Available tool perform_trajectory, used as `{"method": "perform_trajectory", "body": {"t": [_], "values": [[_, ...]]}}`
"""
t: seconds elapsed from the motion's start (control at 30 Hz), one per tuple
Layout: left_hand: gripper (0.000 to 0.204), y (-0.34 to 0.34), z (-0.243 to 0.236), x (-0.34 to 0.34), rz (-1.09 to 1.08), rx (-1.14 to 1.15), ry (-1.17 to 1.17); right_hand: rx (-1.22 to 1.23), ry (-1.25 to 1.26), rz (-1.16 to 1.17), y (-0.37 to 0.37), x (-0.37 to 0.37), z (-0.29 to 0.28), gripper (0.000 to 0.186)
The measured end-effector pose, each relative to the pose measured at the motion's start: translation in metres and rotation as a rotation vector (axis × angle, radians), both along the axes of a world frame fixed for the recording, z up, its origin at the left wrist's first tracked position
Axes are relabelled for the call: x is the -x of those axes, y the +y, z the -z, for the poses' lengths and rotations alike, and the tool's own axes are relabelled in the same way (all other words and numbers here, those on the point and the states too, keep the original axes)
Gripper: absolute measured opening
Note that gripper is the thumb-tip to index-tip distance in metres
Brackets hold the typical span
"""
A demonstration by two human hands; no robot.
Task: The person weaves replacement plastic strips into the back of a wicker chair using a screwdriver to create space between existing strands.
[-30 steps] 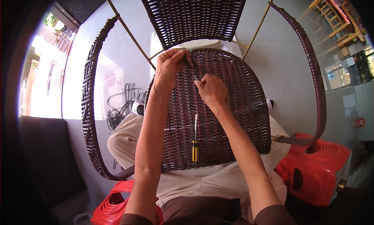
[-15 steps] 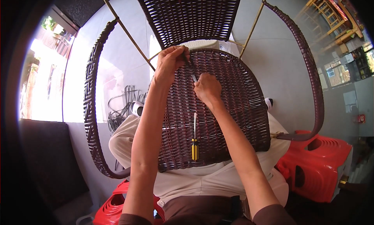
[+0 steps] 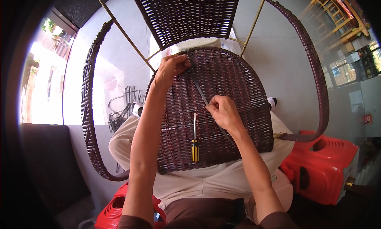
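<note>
A dark brown woven wicker chair lies across my lap, its seat [image 3: 234, 86] facing me and its backrest [image 3: 186, 15] beyond. My left hand [image 3: 171, 67] grips the far rim of the seat, pinching one end of a dark wicker strand [image 3: 199, 92]. That strand runs diagonally down to my right hand [image 3: 223, 112], which is closed on it near the middle of the seat. A screwdriver [image 3: 195, 139] with a yellow and black handle lies on the weave just below and left of my right hand.
The chair's wrapped armrests curve at left [image 3: 88, 114] and right [image 3: 317, 70], joined by thin brass-coloured rods [image 3: 127, 38]. A red plastic stool [image 3: 323, 169] stands at my right, another red stool [image 3: 113, 211] under my left. A coil of cords [image 3: 123, 106] lies on the floor.
My right hand has drawn the strand down and toward me across the seat, away from my left hand. The left hand stays on the rim and the screwdriver has not moved.
</note>
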State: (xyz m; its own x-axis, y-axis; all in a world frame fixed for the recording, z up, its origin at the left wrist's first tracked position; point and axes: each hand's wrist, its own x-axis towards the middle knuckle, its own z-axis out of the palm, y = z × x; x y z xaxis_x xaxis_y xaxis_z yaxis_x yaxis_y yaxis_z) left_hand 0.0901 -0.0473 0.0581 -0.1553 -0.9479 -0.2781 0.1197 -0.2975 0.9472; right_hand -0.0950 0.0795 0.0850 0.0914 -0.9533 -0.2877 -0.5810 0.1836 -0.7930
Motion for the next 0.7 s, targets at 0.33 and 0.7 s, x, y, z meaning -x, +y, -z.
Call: {"method": "perform_trajectory", "body": {"t": [0.33,0.7], "values": [[0.022,-0.022,-0.025,-0.010,0.493,0.021,-0.564,0.037,0.022,0.003,0.003,0.003,0.015,0.016],[0.004,-0.009,0.001,0.012,-0.172,-0.121,-0.049,-0.011,-0.107,-0.013,0.040,0.029,0.006,0.014]]}}
